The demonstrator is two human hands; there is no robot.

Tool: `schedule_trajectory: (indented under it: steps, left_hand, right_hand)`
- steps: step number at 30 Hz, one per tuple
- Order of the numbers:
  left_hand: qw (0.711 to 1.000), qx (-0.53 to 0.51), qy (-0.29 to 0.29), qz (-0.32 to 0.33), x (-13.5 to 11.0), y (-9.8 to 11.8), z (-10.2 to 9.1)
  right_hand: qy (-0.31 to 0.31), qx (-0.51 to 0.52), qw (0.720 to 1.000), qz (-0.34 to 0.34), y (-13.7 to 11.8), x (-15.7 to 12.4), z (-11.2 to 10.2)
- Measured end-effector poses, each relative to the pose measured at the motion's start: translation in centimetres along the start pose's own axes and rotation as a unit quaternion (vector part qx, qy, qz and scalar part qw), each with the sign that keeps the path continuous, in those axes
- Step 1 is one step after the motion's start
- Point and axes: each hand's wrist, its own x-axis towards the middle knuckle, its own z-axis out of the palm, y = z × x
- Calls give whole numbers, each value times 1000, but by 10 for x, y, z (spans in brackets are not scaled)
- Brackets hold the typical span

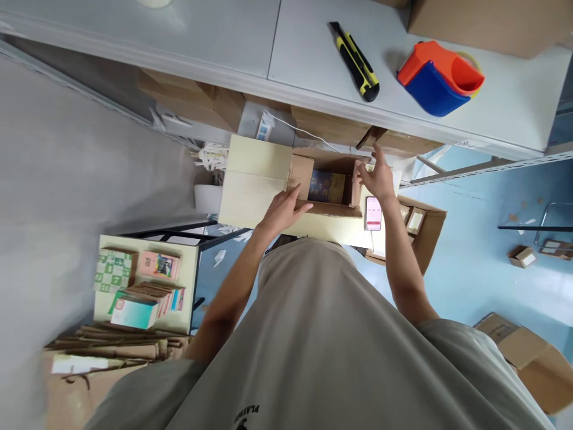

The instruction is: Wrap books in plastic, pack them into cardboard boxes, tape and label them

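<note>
An open cardboard box (333,208) stands on a pale yellow table (257,179) in front of me. On its bottom lies a flat dark blue and yellow printed item (326,187), whose kind I cannot make out. My left hand (284,210) rests at the box's near left corner, its thumb and fingers spread. At the upper right side of the box is my right hand (377,176), with fingers apart and the thumb side against the right flap. A phone (373,213) with a lit pink and white screen lies below my right wrist.
A grey shelf (308,54) above the table bears a yellow-black box cutter (356,63) and an orange-blue tape dispenser (439,77). Cardboard boxes (331,124) fill the space beneath it. Left is a side table (179,304) with stacked small boxes; right, a carton (427,236).
</note>
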Motion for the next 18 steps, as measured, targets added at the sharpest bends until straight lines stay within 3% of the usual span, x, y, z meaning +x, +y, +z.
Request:
schedule_trajectory:
  steps: [6, 12, 15, 18]
  left_hand:
    - [998, -57, 7, -8, 10, -14, -8]
    - [996, -79, 8, -40, 26, -12, -18]
    - [994, -93, -27, -56, 28, -12, -22]
    - [991, -107, -65, -54, 24, -18, -21]
  right_hand:
    - [-51, 133, 988, 51, 4, -7, 6]
    - [-71, 178, 978, 88, 11, 0, 7]
    - [-85, 162, 980, 73, 17, 2, 10]
    - [-65, 72, 995, 13, 25, -1, 18]
